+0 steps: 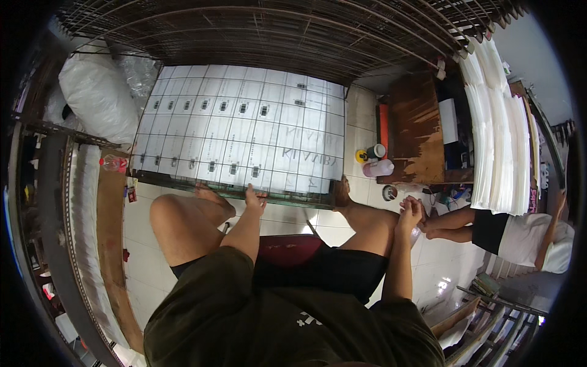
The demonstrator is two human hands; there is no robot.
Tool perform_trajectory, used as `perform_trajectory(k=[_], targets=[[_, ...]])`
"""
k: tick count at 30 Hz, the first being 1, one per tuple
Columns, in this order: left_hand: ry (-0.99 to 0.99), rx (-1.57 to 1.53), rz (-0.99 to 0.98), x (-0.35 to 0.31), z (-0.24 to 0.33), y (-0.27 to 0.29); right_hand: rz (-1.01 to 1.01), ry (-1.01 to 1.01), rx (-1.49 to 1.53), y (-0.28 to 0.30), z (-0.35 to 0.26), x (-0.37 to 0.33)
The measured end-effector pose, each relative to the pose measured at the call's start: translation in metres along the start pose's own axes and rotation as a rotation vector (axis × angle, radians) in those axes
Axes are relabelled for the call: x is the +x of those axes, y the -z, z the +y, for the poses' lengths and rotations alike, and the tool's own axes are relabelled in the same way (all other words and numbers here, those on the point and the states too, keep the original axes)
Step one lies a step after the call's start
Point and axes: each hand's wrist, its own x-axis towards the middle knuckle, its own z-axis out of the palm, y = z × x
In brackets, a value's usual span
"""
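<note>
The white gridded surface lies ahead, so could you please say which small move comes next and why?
Perhaps bring the right hand to the near edge of the white gridded surface: the left hand is there, while the right is by the right knee.

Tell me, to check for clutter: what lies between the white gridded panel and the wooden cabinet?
The head view shows tiled floor, a pink bottle, a yellow round item, a jar and a red strip.
</note>
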Motion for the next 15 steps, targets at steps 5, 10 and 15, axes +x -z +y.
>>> perform_trajectory(k=[5, 10, 15], targets=[[0.077, -0.115, 0.055, -0.003, 0.004, -0.002, -0.029, -0.001, -0.05, -0.014, -0.015, -0.006], [0.101, -0.13, 0.033, 0.006, 0.003, 0.007, -0.183, 0.124, -0.02, -0.023, -0.051, -0.036], [-0.107, 0.324, 0.165, 0.008, 0.001, -0.022, -0.193, 0.418, 0.029, -0.008, -0.176, -0.079]])
